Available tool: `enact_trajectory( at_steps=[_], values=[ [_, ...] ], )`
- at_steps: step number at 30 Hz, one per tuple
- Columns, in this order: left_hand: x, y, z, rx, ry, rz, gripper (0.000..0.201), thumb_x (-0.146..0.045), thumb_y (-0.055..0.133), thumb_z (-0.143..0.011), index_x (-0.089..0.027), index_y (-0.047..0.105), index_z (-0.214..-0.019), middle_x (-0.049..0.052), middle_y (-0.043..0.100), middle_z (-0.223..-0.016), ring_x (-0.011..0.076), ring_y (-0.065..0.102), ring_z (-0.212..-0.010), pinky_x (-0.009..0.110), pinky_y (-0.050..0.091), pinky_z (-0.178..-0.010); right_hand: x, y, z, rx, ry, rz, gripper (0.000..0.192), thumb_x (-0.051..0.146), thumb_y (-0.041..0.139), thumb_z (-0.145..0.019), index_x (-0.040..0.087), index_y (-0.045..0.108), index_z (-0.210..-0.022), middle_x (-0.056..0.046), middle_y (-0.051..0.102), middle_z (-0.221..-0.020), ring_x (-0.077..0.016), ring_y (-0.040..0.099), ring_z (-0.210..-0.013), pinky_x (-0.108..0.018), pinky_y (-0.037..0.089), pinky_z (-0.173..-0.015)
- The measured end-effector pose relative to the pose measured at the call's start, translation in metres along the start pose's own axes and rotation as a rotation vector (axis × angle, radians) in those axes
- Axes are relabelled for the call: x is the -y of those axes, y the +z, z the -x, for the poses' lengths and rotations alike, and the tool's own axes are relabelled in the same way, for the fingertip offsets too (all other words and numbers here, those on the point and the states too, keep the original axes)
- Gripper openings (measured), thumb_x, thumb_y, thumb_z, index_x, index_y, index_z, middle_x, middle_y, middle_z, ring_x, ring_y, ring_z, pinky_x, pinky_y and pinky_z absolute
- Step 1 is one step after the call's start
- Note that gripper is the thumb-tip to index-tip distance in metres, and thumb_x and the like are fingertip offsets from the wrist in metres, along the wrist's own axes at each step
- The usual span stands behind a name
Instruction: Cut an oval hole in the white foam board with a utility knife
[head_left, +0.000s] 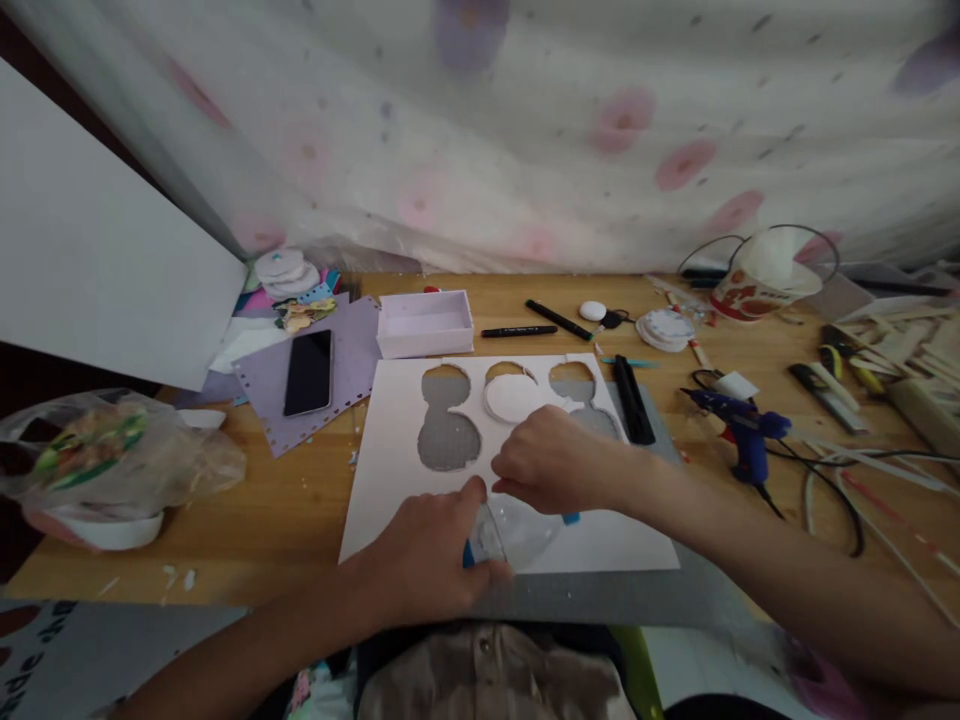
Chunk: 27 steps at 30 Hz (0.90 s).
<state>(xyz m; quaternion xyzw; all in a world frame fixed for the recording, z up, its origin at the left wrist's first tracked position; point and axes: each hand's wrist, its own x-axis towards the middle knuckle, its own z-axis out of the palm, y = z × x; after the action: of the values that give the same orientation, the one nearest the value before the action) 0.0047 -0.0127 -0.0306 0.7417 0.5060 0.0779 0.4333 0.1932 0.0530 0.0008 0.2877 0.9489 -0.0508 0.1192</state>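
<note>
A white board [397, 500] with rounded cut-outs lies on a grey cutting mat [585, 595]. My left hand [427, 550] holds the left edge of a clear, rounded plastic piece [529, 530] against the board, index finger and thumb on its side. Bits of blue show at both sides of that piece. My right hand [555, 458] is closed in a fist just above the clear piece's far edge. What its fingers hold, if anything, is hidden. Beyond the right hand, a white disc [514, 398] rests over one of the cut-outs.
Behind the board are a white box [425, 325] and black pens [519, 331]. A phone [309, 372] lies on purple sheets at the left, near a plastic bag [112, 450]. A blue glue gun [746, 425], cutter [825, 397] and paper bucket [765, 285] occupy the right.
</note>
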Motion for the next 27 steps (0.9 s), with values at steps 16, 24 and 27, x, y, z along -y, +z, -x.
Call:
enact_trajectory(
  at_steps=[16,24,27],
  values=[
    [0.018,0.021,-0.037,-0.283,0.023,-0.396,0.056,-0.044,0.059,-0.088,-0.016,0.046,-0.134,0.017,0.066,-0.113,0.0359,0.065,-0.103,0.042,0.048,-0.080,0.030,0.073,0.006,-0.488,0.685,-0.699,0.044,0.035,0.042,-0.091,0.019,0.042,-0.051,0.002,0.045,-0.046,-0.0103,0.039,-0.047,-0.028,0.018,-0.051],
    [0.017,0.025,-0.040,-0.232,0.083,-0.613,0.054,-0.040,0.063,-0.087,-0.019,0.047,-0.134,0.011,0.067,-0.116,0.0292,0.066,-0.103,0.040,0.054,-0.081,0.041,0.096,0.010,-0.510,0.840,-1.019,0.046,0.049,0.040,-0.088,0.021,0.035,-0.051,0.003,0.037,-0.048,-0.0119,0.037,-0.050,-0.027,0.022,-0.052],
    [0.016,0.024,-0.040,-0.212,0.090,-0.642,0.049,-0.041,0.061,-0.088,-0.021,0.049,-0.132,0.011,0.066,-0.116,0.0301,0.066,-0.102,0.041,0.055,-0.078,0.043,0.097,0.012,-0.486,0.849,-1.111,0.047,0.052,0.040,-0.088,0.021,0.040,-0.053,0.002,0.042,-0.050,-0.0133,0.042,-0.053,-0.027,0.025,-0.053]
  ],
)
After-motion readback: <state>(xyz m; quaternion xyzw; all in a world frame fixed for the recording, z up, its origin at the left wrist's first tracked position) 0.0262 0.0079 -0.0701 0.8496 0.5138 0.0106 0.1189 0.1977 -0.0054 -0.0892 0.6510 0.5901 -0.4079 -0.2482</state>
